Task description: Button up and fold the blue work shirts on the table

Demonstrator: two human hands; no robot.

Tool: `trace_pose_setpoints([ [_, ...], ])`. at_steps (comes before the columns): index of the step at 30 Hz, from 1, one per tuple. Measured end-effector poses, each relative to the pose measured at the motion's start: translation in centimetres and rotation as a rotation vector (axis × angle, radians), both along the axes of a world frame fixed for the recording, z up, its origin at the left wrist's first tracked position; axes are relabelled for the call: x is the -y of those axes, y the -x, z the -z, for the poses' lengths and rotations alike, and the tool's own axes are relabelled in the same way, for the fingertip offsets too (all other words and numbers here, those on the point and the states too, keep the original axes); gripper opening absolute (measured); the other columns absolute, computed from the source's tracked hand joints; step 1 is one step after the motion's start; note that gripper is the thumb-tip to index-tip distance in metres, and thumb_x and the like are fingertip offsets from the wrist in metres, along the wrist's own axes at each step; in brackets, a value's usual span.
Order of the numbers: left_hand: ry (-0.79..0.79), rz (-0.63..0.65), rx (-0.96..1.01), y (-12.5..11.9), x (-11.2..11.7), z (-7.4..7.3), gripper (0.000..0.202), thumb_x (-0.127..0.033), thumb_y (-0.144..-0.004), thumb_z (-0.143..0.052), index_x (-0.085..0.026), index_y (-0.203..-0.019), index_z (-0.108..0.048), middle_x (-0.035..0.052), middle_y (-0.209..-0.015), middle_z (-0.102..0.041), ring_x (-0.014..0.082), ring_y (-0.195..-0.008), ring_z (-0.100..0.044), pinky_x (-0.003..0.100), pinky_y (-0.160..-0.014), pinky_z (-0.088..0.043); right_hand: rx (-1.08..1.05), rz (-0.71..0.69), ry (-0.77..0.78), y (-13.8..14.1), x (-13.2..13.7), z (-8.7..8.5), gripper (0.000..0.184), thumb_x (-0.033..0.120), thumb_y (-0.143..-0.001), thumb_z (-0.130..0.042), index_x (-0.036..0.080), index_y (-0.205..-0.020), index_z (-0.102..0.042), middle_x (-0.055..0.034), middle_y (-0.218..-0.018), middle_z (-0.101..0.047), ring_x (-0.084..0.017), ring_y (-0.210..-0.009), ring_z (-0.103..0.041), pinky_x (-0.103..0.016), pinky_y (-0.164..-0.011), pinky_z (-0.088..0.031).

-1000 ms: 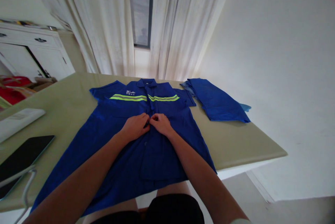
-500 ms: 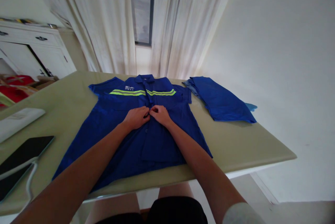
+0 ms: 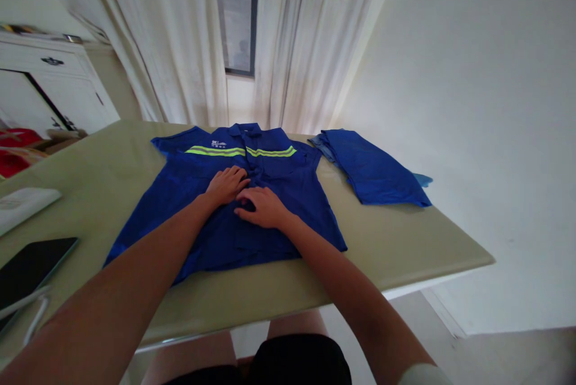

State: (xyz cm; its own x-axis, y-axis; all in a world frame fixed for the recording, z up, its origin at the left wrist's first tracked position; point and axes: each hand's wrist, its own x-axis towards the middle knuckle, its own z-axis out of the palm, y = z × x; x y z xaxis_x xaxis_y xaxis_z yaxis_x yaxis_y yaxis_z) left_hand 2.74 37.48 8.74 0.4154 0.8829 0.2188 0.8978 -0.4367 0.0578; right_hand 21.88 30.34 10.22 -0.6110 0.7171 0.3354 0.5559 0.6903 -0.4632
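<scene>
A blue short-sleeved work shirt (image 3: 279,178) lies front up on the table, collar at the far end. It has a yellow-green reflective stripe across the chest and a small white print on one side. On its middle, near the button placket, my left hand (image 3: 226,185) rests with fingers stretched over the cloth. Just nearer and to the right is my right hand (image 3: 263,207), its thumb apart from the bent fingers, touching the shirt. Neither hand visibly grips anything. The cloth around the placket is slightly rumpled, and the hands hide part of it.
A folded blue garment (image 3: 373,166) lies on the table (image 3: 396,253) to the right, with lighter blue cloth under it. On the left are a black tablet (image 3: 33,265), a white cable (image 3: 33,307) and a white object (image 3: 27,206). Curtains (image 3: 171,43) hang behind.
My fingertips have come apart from their pinch at the placket. The left hand now lies flatter, and the right has opened. The shirt's lower hem has shifted away from the table's front edge.
</scene>
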Motion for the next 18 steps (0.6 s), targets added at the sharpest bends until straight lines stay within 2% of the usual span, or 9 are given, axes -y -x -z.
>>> trace_pose_setpoints([
  [2,0.013,0.024,0.019,0.2,-0.8,0.3,0.041,-0.050,-0.106,-0.034,-0.024,-0.125,-0.058,0.0108,-0.131,-0.062,0.0276,-0.117,-0.059,0.039,-0.095,-0.042,0.058,-0.022,0.008,-0.4,1.6,0.1,0.034,0.048,-0.092,-0.073,0.026,-0.117,-0.069,-0.0053,-0.113,-0.066,-0.022,-0.105,-0.063,-0.033,-0.096,-0.044],
  [4,0.000,0.028,0.031,0.3,-1.3,0.4,0.043,-0.051,-0.106,-0.031,-0.024,-0.125,-0.058,0.0106,-0.130,-0.064,0.0272,-0.117,-0.060,0.039,-0.096,-0.042,0.075,0.044,-0.007,-1.0,2.4,0.3,0.042,0.056,-0.092,-0.071,0.025,-0.120,-0.068,-0.0071,-0.115,-0.064,-0.022,-0.102,-0.063,-0.033,-0.092,-0.045],
  [7,-0.067,0.009,0.033,0.2,-1.4,0.2,0.044,-0.050,-0.106,-0.031,-0.022,-0.117,-0.064,0.0121,-0.120,-0.068,0.0275,-0.113,-0.062,0.040,-0.097,-0.041,0.105,0.165,-0.020,-1.8,2.2,0.3,0.047,0.063,-0.093,-0.066,0.023,-0.117,-0.068,-0.0079,-0.110,-0.065,-0.023,-0.098,-0.064,-0.033,-0.088,-0.046],
  [9,-0.093,0.033,0.027,0.0,-0.9,-0.2,0.045,-0.049,-0.106,-0.032,-0.021,-0.108,-0.068,0.0126,-0.113,-0.070,0.0273,-0.110,-0.063,0.039,-0.097,-0.043,0.091,0.259,-0.009,-2.1,1.7,0.0,0.044,0.062,-0.094,-0.065,0.023,-0.113,-0.069,-0.0071,-0.105,-0.067,-0.023,-0.096,-0.063,-0.032,-0.087,-0.045],
  [11,-0.085,0.045,0.014,-0.4,-0.2,-0.7,0.046,-0.048,-0.106,-0.033,-0.021,-0.105,-0.070,0.0123,-0.111,-0.070,0.0269,-0.110,-0.063,0.037,-0.094,-0.046,0.065,0.346,0.020,-2.4,1.3,-0.1,0.035,0.054,-0.095,-0.068,0.023,-0.111,-0.069,-0.0057,-0.099,-0.068,-0.022,-0.092,-0.063,-0.031,-0.086,-0.045],
  [14,-0.026,-0.021,-0.009,-1.0,1.5,-0.7,0.046,-0.045,-0.106,-0.032,-0.021,-0.110,-0.071,0.0126,-0.116,-0.070,0.0278,-0.111,-0.065,0.038,-0.092,-0.050,0.031,0.425,0.055,-2.8,1.0,-0.2,0.022,0.028,-0.089,-0.070,0.023,-0.111,-0.068,-0.0047,-0.097,-0.067,-0.021,-0.089,-0.061,-0.031,-0.084,-0.046],
  [16,0.034,-0.033,0.006,-1.0,2.9,-0.2,0.043,-0.039,-0.105,-0.034,-0.020,-0.121,-0.069,0.0142,-0.128,-0.069,0.0288,-0.118,-0.064,0.041,-0.099,-0.050,-0.018,0.466,0.057,-3.2,1.0,0.0,0.027,0.014,-0.083,-0.064,0.022,-0.108,-0.069,-0.0054,-0.101,-0.066,-0.020,-0.091,-0.060,-0.031,-0.086,-0.046],
  [18,0.069,-0.012,0.067,-0.6,4.7,0.5,0.045,-0.035,-0.104,-0.037,-0.017,-0.135,-0.063,0.0165,-0.143,-0.062,0.0293,-0.130,-0.059,0.044,-0.110,-0.046,-0.077,0.495,0.076,-3.5,0.7,0.1,0.029,0.008,-0.080,-0.060,0.021,-0.103,-0.071,-0.0062,-0.104,-0.065,-0.020,-0.093,-0.060,-0.032,-0.088,-0.047],
])
